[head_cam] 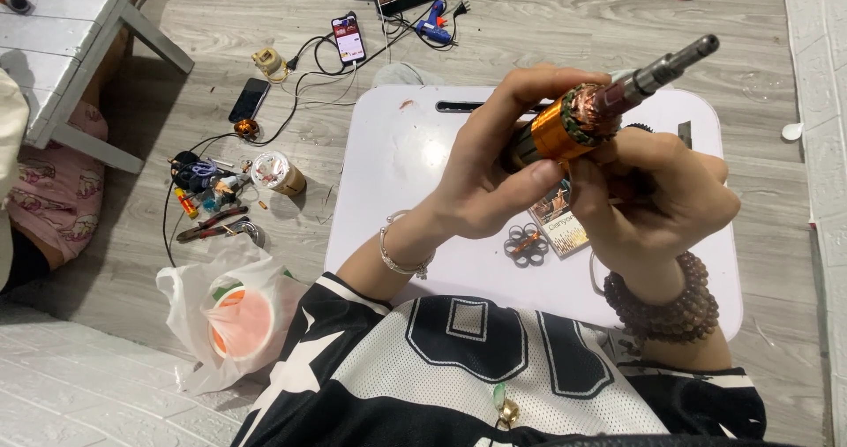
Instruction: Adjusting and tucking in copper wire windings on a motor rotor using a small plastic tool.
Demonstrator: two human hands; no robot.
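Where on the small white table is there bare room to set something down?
The white lap table is bare across its left half, between the left hand and the table's left edge. The middle right is crowded: a small printed box and a black fidget spinner lie under the right hand, which holds the motor armature with the left.
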